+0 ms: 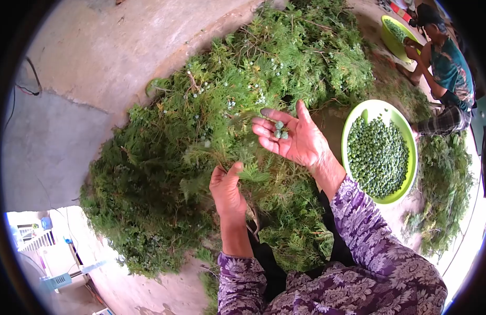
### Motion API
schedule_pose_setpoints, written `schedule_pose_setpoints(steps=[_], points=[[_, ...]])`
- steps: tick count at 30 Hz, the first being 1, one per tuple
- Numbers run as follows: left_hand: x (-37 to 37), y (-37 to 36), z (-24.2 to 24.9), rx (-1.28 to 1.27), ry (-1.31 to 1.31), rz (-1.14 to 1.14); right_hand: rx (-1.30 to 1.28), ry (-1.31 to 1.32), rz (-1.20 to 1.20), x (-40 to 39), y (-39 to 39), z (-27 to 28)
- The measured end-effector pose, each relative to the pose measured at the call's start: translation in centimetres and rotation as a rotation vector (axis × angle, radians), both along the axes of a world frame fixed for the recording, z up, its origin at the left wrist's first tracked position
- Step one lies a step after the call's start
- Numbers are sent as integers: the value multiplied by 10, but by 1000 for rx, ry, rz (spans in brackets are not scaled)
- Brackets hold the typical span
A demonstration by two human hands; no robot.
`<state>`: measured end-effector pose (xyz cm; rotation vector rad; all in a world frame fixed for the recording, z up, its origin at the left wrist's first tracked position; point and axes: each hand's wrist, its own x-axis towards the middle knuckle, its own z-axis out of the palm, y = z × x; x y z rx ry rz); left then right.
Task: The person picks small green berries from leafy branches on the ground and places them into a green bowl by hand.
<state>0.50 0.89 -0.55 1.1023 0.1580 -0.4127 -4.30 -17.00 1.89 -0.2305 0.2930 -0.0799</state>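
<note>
My left hand (228, 191) is closed, with thumb and fingers pinching a feathery green conifer sprig (253, 172). Just above and to the right, my right hand (300, 139) is turned palm up with its fingers stretched out. Several small blue-green cones (280, 130) rest on that palm near the fingers. Beneath both hands spreads a large heap of cut conifer branches (164, 152), some bearing pale cones. To the right of my right forearm stands a lime-green basin (346, 152), partly filled with loose green cones (378, 157).
At the upper right a seated person (447, 73) holds their hands by another lime-green basin (387, 44) containing green cones. More cut branches (445, 184) lie along the right side. A concrete floor (96, 58) borders the heap, with a cable (34, 76) at far left.
</note>
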Motion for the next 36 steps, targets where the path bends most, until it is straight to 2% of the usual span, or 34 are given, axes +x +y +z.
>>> schedule_pose_setpoints(steps=[2, 3, 8, 12, 13, 15, 17, 19, 20, 23, 24, 27, 31, 34, 36], points=[[0, -2, -3, 10, -23, -43, -7, -44, 47, -1, 2, -4], [-3, -8, 11, -8, -1, -40, -74, -39, 51, 0, 3, -4], [-4, -4, 9, 3, 0, -74, -287, -11, 80, -1, -2, -14], [-11, -4, 19, 52, -52, -202, -287, -37, 34, -3, -6, -14], [-12, -3, 21, 21, -48, -243, -301, 56, -5, -3, -3, -5], [-15, -5, 23, -9, -45, -291, -349, 74, -19, -3, -4, -4], [-20, -10, 23, 188, -105, -304, -396, 95, -36, -4, -6, -3], [-23, -12, 15, 201, -128, -363, -603, 102, -73, -5, -8, -2], [-25, -12, 9, 213, -150, -413, -602, 106, -79, -5, -10, -3], [-28, -12, 5, 224, -166, -479, -993, 171, -3, -8, -20, -5], [-29, -14, 5, 259, -197, -501, -990, 176, -10, -9, -19, -4], [-32, -16, 6, 234, -207, -519, -1282, 139, 214, -8, -17, -2], [-33, -16, 9, 261, -230, -519, -1261, 85, 256, -7, -16, -6], [-31, -14, 10, 232, -210, -524, -1302, 90, 187, -7, -10, -8], [-30, -12, 8, 156, -157, -486, -1561, 185, 31, -6, 0, -7]])
